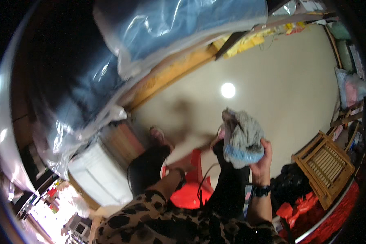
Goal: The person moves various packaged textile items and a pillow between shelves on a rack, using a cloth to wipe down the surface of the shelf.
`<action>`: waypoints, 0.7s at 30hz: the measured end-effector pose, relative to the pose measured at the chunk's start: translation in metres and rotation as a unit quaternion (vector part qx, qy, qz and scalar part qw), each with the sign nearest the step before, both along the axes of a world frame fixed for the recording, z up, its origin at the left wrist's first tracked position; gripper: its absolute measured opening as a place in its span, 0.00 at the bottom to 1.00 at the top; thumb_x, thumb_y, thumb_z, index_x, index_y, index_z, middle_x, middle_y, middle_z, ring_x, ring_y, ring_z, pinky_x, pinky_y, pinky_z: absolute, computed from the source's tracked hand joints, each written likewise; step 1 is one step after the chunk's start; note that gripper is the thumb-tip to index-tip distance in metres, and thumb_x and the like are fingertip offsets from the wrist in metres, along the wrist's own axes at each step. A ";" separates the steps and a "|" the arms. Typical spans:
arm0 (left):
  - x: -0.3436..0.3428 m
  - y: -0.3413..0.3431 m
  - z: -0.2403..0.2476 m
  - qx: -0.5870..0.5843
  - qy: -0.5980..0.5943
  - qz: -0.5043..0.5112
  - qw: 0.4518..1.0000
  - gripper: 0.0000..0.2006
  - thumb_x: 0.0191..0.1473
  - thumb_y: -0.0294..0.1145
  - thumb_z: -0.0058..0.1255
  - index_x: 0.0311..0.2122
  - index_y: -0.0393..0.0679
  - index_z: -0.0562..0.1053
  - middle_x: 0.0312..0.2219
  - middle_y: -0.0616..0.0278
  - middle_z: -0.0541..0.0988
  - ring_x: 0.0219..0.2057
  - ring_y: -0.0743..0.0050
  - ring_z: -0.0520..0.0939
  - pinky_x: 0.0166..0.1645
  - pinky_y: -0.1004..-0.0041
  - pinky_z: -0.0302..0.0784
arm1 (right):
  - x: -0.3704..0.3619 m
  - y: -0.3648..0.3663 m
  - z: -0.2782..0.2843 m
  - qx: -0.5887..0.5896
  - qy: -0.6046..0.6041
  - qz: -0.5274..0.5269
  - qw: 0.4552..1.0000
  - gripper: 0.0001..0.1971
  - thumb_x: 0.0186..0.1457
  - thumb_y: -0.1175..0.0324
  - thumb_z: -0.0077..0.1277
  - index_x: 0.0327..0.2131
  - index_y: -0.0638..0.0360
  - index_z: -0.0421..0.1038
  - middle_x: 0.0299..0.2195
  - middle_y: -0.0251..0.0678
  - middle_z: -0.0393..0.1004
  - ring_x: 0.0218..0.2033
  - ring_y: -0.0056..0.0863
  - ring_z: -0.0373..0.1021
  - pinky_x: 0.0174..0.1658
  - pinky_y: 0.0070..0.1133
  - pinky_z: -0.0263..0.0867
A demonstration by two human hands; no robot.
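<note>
My right hand (263,159) grips a bundle of grey knitted fabric (245,132) with a light blue band along its lower edge. The bundle is raised in front of my right knee, its darker tip pointing away from me; I cannot make out whether it is a glove, a sock or a hat. My left hand (184,165) hangs between my knees, over a red plastic stool (189,195). Its fingers are blurred and in shadow, so what they touch, if anything, does not show.
Large plastic-wrapped blue bundles (183,28) lie on a wooden frame (162,83) at the left. Beside my left leg stands a white box (99,175). A folded wooden chair (325,162) and red plastic bags (299,209) are at the right. Pale floor (288,81) stretches ahead.
</note>
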State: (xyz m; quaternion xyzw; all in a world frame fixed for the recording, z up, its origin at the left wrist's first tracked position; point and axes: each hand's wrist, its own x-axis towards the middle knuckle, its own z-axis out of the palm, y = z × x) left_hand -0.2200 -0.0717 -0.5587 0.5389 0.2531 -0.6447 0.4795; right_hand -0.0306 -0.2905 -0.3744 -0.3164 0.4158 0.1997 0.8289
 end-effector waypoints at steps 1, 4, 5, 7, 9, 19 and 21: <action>-0.010 -0.003 -0.011 -0.005 0.002 -0.008 1.000 0.18 0.50 0.39 0.45 0.43 0.37 0.64 0.28 0.61 0.69 0.25 0.72 0.70 0.31 0.69 0.72 | 0.002 0.001 -0.007 -0.010 -0.003 -0.001 1.000 0.16 0.48 0.60 0.47 0.39 0.59 0.66 0.38 0.35 0.70 0.39 0.31 0.67 0.43 0.29 0.63; -0.026 -0.007 -0.034 -0.023 0.017 -0.028 0.999 0.18 0.50 0.39 0.45 0.42 0.38 0.65 0.28 0.61 0.70 0.25 0.72 0.70 0.31 0.69 0.72 | 0.008 -0.002 -0.029 -0.003 -0.019 0.007 1.000 0.21 0.47 0.58 0.46 0.42 0.62 0.65 0.39 0.37 0.70 0.39 0.34 0.67 0.45 0.30 0.62; -0.029 -0.005 -0.042 -0.025 0.021 -0.032 0.999 0.18 0.50 0.39 0.45 0.42 0.38 0.65 0.28 0.61 0.70 0.25 0.72 0.70 0.31 0.69 0.72 | 0.011 0.000 -0.036 0.000 -0.026 0.008 1.000 0.21 0.47 0.58 0.46 0.42 0.62 0.65 0.39 0.37 0.70 0.39 0.34 0.67 0.45 0.30 0.62; -0.039 -0.001 -0.052 -0.031 0.033 -0.037 0.998 0.18 0.50 0.39 0.46 0.42 0.38 0.65 0.28 0.61 0.70 0.25 0.72 0.70 0.31 0.70 0.72 | 0.013 0.000 -0.046 -0.008 -0.044 0.024 0.999 0.21 0.47 0.59 0.45 0.43 0.62 0.64 0.40 0.38 0.70 0.40 0.35 0.66 0.45 0.30 0.61; -0.046 0.001 -0.059 -0.037 0.041 -0.042 0.998 0.18 0.49 0.39 0.46 0.42 0.38 0.65 0.28 0.62 0.70 0.26 0.72 0.70 0.31 0.70 0.71 | 0.017 0.003 -0.059 0.000 -0.028 0.028 0.999 0.22 0.46 0.59 0.45 0.43 0.63 0.64 0.40 0.39 0.69 0.40 0.35 0.66 0.46 0.30 0.61; 0.005 -0.033 -0.099 -0.099 0.010 -0.057 0.993 0.18 0.49 0.39 0.47 0.42 0.39 0.66 0.30 0.62 0.71 0.27 0.72 0.71 0.31 0.70 0.71 | 0.072 0.035 -0.059 0.014 -0.066 0.117 0.991 0.19 0.49 0.59 0.44 0.41 0.61 0.65 0.39 0.38 0.70 0.40 0.32 0.66 0.46 0.29 0.61; 0.036 -0.036 -0.105 -0.100 -0.011 -0.055 0.993 0.17 0.48 0.39 0.47 0.41 0.39 0.67 0.30 0.62 0.71 0.27 0.72 0.71 0.31 0.70 0.71 | 0.084 0.043 -0.055 0.066 -0.089 0.157 0.981 0.20 0.48 0.58 0.45 0.41 0.63 0.65 0.39 0.38 0.70 0.40 0.31 0.66 0.46 0.28 0.61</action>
